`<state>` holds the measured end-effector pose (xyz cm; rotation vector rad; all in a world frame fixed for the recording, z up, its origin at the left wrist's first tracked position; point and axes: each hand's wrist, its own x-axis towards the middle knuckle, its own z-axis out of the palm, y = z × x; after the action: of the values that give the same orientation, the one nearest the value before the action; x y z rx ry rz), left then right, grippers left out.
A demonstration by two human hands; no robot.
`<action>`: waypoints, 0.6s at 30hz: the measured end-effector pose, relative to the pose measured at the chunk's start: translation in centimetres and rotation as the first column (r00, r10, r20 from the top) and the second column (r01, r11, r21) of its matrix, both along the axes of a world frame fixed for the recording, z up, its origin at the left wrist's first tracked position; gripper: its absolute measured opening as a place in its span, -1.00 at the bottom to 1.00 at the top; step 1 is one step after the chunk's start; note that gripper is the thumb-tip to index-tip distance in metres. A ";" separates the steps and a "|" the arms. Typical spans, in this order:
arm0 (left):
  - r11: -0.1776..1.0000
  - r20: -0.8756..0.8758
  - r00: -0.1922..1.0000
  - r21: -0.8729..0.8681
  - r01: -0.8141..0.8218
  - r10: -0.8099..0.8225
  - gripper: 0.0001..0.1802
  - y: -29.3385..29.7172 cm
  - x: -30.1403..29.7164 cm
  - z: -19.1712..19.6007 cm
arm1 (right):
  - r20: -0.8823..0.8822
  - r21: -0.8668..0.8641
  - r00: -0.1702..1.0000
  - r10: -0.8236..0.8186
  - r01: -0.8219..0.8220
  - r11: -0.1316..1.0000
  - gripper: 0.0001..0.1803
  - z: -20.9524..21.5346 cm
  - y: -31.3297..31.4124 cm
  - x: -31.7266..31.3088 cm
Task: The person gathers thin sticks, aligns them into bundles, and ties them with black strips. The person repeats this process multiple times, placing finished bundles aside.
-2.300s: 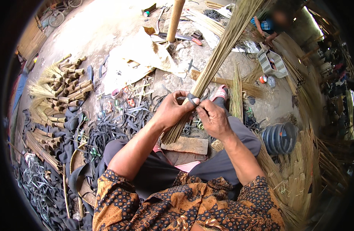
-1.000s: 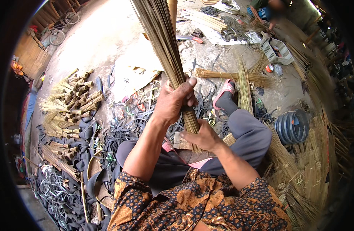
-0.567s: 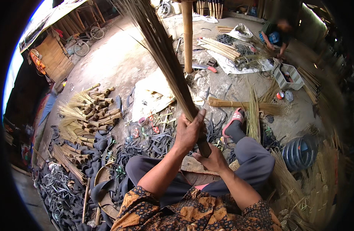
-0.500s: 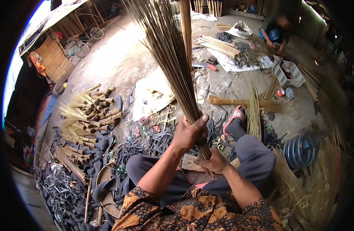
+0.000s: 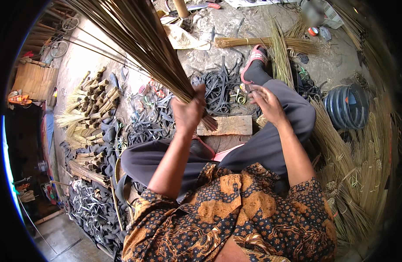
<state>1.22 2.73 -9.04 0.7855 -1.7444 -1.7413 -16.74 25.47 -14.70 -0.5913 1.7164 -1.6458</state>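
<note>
My left hand (image 5: 188,111) is closed around the lower part of a bundle of thin brown sticks (image 5: 153,52). The bundle leans to the upper left, its tips fanning out past the picture's edge, and a few sticks splay away on its left side. Its dark butt end shows just below my fist, over a flat wooden block (image 5: 236,125) between my legs. My right hand (image 5: 268,105) is off the bundle, raised above my right shin, with bent fingers apart and nothing seen in them.
Dark rubber strips (image 5: 218,87) lie in front of my legs. Short tied stick bundles (image 5: 89,102) are heaped at the left. A long bundle (image 5: 240,42) lies ahead by my sandal (image 5: 255,56). At the right are a clear ribbed container (image 5: 347,107) and more long sticks (image 5: 354,174).
My right hand has let go of the bundle's lower end and moved up and right. My left hand still holds the bundle, now tilted further left. The view has tipped downward.
</note>
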 end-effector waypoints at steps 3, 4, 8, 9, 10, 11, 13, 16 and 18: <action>1.000 0.021 1.000 0.004 0.013 -0.013 -0.65 3.2 0.0 -8.8 | 0.091 0.195 0.990 -0.109 0.089 0.977 -0.49 -2.1 1.6 0.4; 0.999 0.134 0.991 -0.047 -0.008 0.014 -0.63 3.7 0.1 -11.1 | 0.061 0.127 0.996 -0.064 0.056 0.990 -0.50 -2.9 1.6 0.8; 0.989 0.210 0.976 0.145 0.030 -0.060 -0.59 2.7 0.1 -15.4 | 0.011 0.144 1.000 -0.003 0.001 0.990 -0.53 -5.6 1.5 0.9; 0.991 0.190 0.981 0.131 0.017 -0.042 -0.59 2.5 0.4 -15.9 | -0.020 0.178 1.000 0.008 -0.004 0.984 -0.53 -6.0 1.6 1.0; 0.996 0.127 0.992 0.094 0.011 -0.023 -0.59 2.4 0.9 -16.3 | -0.033 0.204 0.999 -0.012 0.018 0.979 -0.53 -6.3 1.7 0.9; 0.998 0.122 0.992 0.069 0.008 -0.016 -0.61 2.3 1.2 -17.0 | -0.029 0.244 0.999 -0.014 0.020 0.970 -0.54 -6.6 1.7 0.9; 0.983 0.318 0.947 0.181 -0.021 -0.039 -0.70 2.6 2.3 -18.7 | -0.067 0.402 0.993 0.098 -0.062 0.913 -0.54 -6.8 1.9 0.9; 0.954 0.187 0.976 0.295 0.055 -0.114 -0.80 3.1 3.0 -20.9 | -0.210 0.473 0.963 0.170 -0.052 0.880 -0.55 -7.0 1.7 1.1; 0.961 0.390 0.914 0.276 -0.003 -0.109 -0.79 3.0 2.9 -20.6 | -0.207 0.536 0.959 0.195 -0.055 0.842 -0.57 -7.3 1.8 1.4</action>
<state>4.11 5.75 -29.61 1.3062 -1.8123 -1.9900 -15.34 27.27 -21.98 -0.6431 2.1530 -0.9619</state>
